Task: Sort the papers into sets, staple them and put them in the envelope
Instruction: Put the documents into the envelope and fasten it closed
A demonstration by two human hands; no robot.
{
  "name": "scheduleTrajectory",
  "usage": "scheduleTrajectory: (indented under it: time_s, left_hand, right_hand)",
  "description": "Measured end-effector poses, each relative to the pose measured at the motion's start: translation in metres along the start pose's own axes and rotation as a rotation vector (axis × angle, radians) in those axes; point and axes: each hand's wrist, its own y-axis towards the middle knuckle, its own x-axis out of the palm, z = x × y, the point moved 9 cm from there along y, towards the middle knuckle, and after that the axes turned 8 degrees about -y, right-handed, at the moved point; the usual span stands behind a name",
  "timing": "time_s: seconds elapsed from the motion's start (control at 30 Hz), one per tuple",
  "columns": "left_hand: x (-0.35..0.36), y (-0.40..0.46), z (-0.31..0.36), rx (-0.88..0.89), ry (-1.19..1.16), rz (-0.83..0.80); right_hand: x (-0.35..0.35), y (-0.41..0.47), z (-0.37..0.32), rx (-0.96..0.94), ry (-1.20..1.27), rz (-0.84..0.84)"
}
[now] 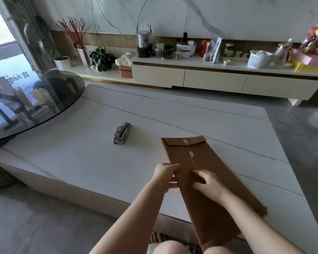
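From the head camera, a brown envelope (207, 180) lies on the white marble table (81, 162), near the front edge and toward the right side, with its lower end hanging past that edge toward the person's knees. Its flap is folded down at the far end, and a thin string runs between two round white discs, one on the flap and one just below it. What is inside cannot be seen. The envelope's long axis runs from the person's lap away toward the far edge, tilted a little to the left, flap end pointing away. The left hand (165, 176) grips the envelope's left edge about midway along, fingers curled over the top and thumb beneath. The right hand (206, 184) rests on the envelope's face with fingers spread and slightly bent, blurred, close to the loose end of the string; whether it pinches the string cannot be told. A grey stapler (122, 132) lies on the table well to the left of the envelope, toward the middle of the surface.
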Motion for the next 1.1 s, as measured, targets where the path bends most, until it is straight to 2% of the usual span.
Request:
scheduleTrajectory:
  time_s: [0.1,0.2,0.27,0.37,0.47,0.57,0.67,0.8,0.97,1.03,1.1]
  left_hand:
    - [0.001,-0.023,0.025,0.085,-0.057,0.033]
    - [0.002,-0.053,0.054,0.161,-0.177,0.037]
    - [0.006,-0.075,0.074,0.197,-0.27,0.028]
    - [0.012,-0.107,0.103,0.289,-0.372,-0.075]
    - [-0.004,-0.126,0.113,0.388,-0.224,-0.034]
    - [-0.042,-0.128,0.108,0.472,-0.044,0.147]
    - [-0.072,-0.129,0.091,0.436,0.037,0.231]
    - [-0.085,-0.119,0.069,0.307,0.076,0.188]
    - [-0.104,-0.088,0.041,0.187,0.099,0.147]
    - [-0.129,-0.078,0.038,0.188,0.276,0.313]
    - [-0.146,-0.062,0.03,0.173,0.284,0.393]
  right_hand:
    - [-0.016,-0.026,-0.038,-0.113,0.214,-0.03]
    - [-0.034,-0.049,-0.061,-0.154,0.081,0.035]
    - [-0.057,-0.062,-0.073,-0.183,0.03,0.174]
    - [-0.105,-0.088,-0.093,-0.203,-0.015,0.434]
    - [-0.127,-0.102,-0.102,-0.224,-0.075,0.447]
    - [-0.137,-0.114,-0.106,-0.281,0.048,0.443]
    - [-0.146,-0.121,-0.107,-0.328,0.274,0.494]
    - [-0.14,-0.116,-0.106,-0.308,0.614,0.471]
    - [-0.101,-0.089,-0.096,-0.197,0.712,0.389]
    - [-0.084,-0.079,-0.089,-0.155,0.724,0.363]
    - [-0.075,-0.064,-0.084,-0.123,0.77,0.349]
